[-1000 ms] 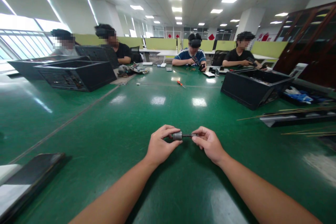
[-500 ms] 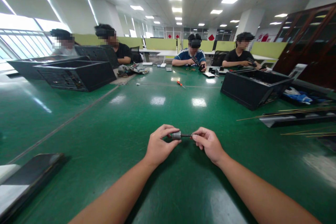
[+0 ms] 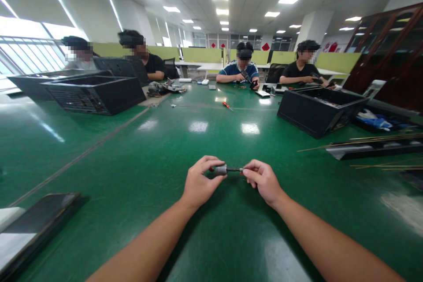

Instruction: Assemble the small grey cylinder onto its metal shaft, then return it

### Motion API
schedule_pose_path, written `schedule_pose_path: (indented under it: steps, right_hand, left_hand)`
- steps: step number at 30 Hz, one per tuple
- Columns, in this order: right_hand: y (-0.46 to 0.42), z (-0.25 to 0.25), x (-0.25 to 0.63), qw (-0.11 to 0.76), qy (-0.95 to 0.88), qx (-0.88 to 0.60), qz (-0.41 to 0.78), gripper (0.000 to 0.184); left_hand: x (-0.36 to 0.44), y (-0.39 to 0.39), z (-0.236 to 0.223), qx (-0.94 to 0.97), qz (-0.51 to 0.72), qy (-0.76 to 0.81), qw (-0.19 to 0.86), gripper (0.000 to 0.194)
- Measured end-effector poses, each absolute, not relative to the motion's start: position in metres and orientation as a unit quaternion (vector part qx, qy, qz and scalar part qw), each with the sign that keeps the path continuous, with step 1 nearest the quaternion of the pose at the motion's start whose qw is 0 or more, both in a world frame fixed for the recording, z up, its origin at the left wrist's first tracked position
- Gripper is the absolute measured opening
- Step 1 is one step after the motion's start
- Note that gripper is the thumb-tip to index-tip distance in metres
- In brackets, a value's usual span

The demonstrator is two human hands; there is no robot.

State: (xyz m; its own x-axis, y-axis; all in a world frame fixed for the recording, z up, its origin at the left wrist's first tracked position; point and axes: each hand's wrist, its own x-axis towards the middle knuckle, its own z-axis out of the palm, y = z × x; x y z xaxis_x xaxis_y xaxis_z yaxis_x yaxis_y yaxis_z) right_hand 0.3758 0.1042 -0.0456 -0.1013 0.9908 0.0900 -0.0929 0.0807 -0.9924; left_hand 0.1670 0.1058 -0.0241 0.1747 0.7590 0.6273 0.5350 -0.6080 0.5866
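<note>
Over the near middle of the table, my left hand grips a short grey metal cylinder between thumb and fingers. A thin dark shaft sticks out of the cylinder toward the right, held roughly level. My right hand is closed in a pinch at the far end of that shaft, where a small shiny tip shows beside the fingertips. Part of the cylinder's left end is hidden behind my left fingers. I cannot make out exactly what kind of part it is.
Black computer cases stand at the left, and another case at the right. An orange screwdriver lies farther up the green table. A dark flat device is at near left. Several people work across the table.
The grey cylinder has shifted slightly left with my left hand. My right hand stays nearly in place, its fingers moving a little at the shaft's end.
</note>
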Motion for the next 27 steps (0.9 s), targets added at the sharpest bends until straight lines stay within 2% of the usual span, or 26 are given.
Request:
schedule_pose_path:
  steps: [10, 14, 18, 24, 27]
  right_hand:
    - [0.107, -0.048, 0.380, 0.525, -0.514, -0.425, 0.529, 0.023]
    - [0.110, -0.051, 0.382, 0.556, -0.489, -0.416, 0.528, 0.020]
    - [0.113, -0.052, 0.382, 0.581, -0.458, -0.407, 0.536, 0.020]
    - [0.115, -0.051, 0.380, 0.575, -0.455, -0.400, 0.551, 0.021]
    - [0.116, -0.052, 0.379, 0.570, -0.455, -0.396, 0.557, 0.022]
  left_hand:
    - [0.168, 0.105, -0.023, 0.750, 0.483, 0.434, 0.122, 0.025]
    - [0.167, 0.106, -0.022, 0.734, 0.487, 0.454, 0.134, 0.024]
    - [0.167, 0.113, -0.031, 0.692, 0.468, 0.507, 0.213, 0.030]
    - [0.167, 0.127, -0.039, 0.554, 0.546, 0.510, 0.366, 0.061]
    - [0.162, 0.128, -0.037, 0.503, 0.554, 0.533, 0.394, 0.057]
